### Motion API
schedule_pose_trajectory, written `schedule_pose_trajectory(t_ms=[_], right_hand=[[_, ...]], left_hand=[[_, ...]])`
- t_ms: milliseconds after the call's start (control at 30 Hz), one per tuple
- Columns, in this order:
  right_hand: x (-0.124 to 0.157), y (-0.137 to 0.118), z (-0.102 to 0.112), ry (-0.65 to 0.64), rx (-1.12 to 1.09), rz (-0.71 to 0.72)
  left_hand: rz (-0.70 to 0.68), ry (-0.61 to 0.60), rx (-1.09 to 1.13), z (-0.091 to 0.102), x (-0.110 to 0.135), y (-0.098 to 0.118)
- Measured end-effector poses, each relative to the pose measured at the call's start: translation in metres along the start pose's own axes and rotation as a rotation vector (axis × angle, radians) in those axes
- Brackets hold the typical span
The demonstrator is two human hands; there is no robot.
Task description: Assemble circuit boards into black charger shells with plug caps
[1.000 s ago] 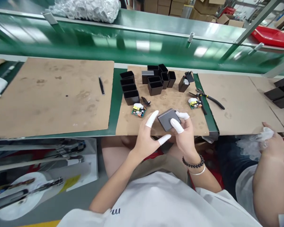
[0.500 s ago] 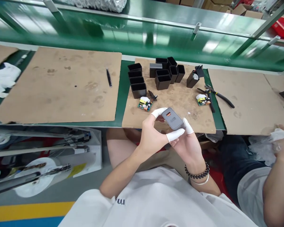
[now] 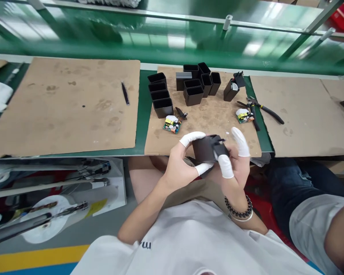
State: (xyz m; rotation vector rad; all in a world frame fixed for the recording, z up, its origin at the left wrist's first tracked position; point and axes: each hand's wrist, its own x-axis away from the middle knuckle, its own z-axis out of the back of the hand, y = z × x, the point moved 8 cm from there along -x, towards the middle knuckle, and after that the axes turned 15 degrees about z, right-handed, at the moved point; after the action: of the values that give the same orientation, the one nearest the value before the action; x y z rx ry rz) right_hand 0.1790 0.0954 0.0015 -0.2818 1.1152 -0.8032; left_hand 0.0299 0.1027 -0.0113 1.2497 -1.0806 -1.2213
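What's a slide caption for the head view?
Left hand grips a black wall charger; right hand at its other end.

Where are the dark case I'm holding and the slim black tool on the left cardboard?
Dark case [image 3: 204, 149]: head view, on its visible side.
Slim black tool [image 3: 125, 94]: head view, middle of its shaft.

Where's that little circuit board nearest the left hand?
In the head view, the circuit board lies leftward on the middle cardboard, beyond the left hand, by the row of black cases.

Green workbench [image 3: 143, 114] is carrying cardboard sheets [image 3: 60, 122] (stains [image 3: 102, 103] are showing), middle sheet [image 3: 208, 118] is bearing black cases [image 3: 194, 98], two circuit boards [image 3: 172, 125], pliers [image 3: 253, 109] crossing its right edge.
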Motion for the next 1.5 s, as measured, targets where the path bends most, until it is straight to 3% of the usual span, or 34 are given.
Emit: schedule_pose_trajectory(t_ms=[133,267,367,833,1167,1333,1500], right_hand=[[0.01,-0.003,0.012,0.194,-0.049,-0.036],[0.011,-0.018,0.01,0.163,0.017,0.027],[0.009,-0.023,0.011,0.144,0.095,0.058],[-0.002,0.011,-0.011,0.23,0.177,-0.044],[-0.009,0.015,-0.02,0.296,0.223,-0.03],[-0.007,0.017,-0.03,0.174,0.212,-0.026],[-0.005,0.023,-0.024,0.052,0.136,0.095]], left_hand=[[-0.063,0.067,-0.062,-0.003,0.008,-0.006],[-0.247,0.241,-0.196,-0.002,0.019,0.001],[-0.344,0.304,-0.254,-0.005,0.022,0.005],[-0.348,0.536,-0.403,-0.023,0.012,-0.026],[-0.334,0.573,-0.34,-0.027,0.007,-0.037],[-0.293,0.573,-0.43,-0.021,0.008,-0.035],[-0.296,0.463,-0.514,-0.02,0.003,-0.027]])
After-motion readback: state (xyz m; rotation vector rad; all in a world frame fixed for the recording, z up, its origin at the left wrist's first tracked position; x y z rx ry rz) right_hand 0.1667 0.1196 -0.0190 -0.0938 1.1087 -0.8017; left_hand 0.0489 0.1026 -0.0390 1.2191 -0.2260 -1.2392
